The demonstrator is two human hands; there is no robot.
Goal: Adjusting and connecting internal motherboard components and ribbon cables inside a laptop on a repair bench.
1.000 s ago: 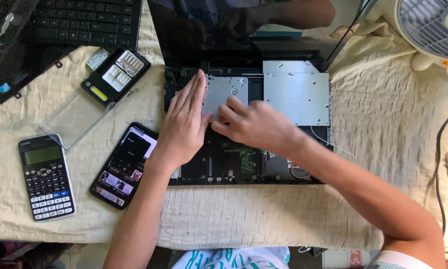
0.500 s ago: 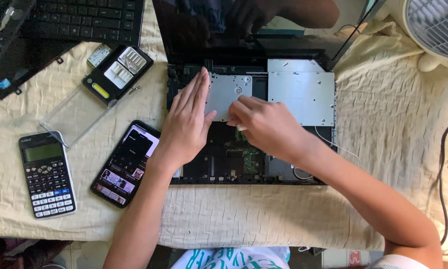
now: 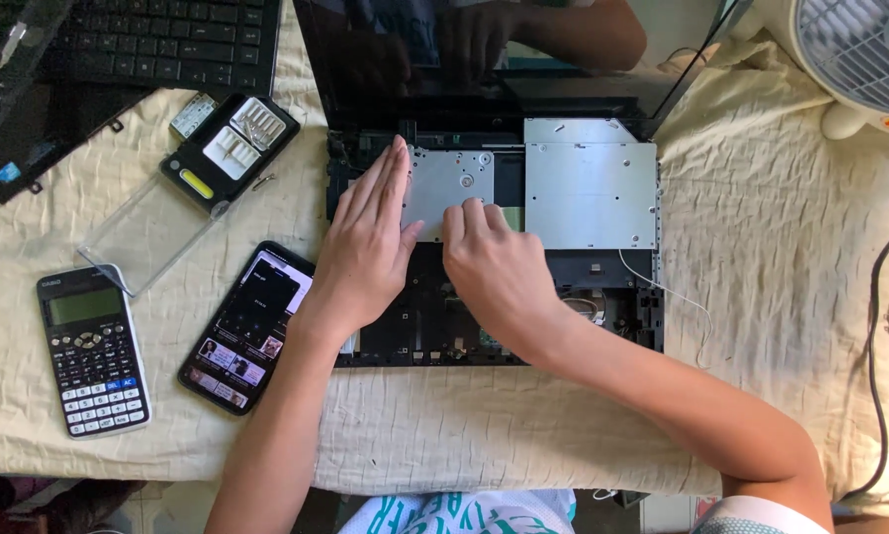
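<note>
An opened laptop base (image 3: 622, 307) lies on a cream cloth, its dark screen (image 3: 504, 59) tilted up behind it. Inside sit a small silver drive (image 3: 454, 183) and, to its right, a larger silver drive (image 3: 591, 188). My left hand (image 3: 365, 247) lies flat, fingers together, over the left part of the base and the small drive's left edge. My right hand (image 3: 494, 267) rests beside it, fingertips pressing on the small drive's lower right edge. Neither hand grips anything.
A phone (image 3: 248, 326) with lit screen and a calculator (image 3: 92, 351) lie to the left. Behind them are a screwdriver bit case (image 3: 229, 148), its clear lid (image 3: 147, 237) and a detached keyboard (image 3: 167, 40). A white fan (image 3: 860, 49) stands at the back right; a black cable (image 3: 875, 297) runs down the right side.
My right hand slid to the right and then a little toward me along the small drive's lower edge. The left hand stayed flat in place. The view shifted slightly.
</note>
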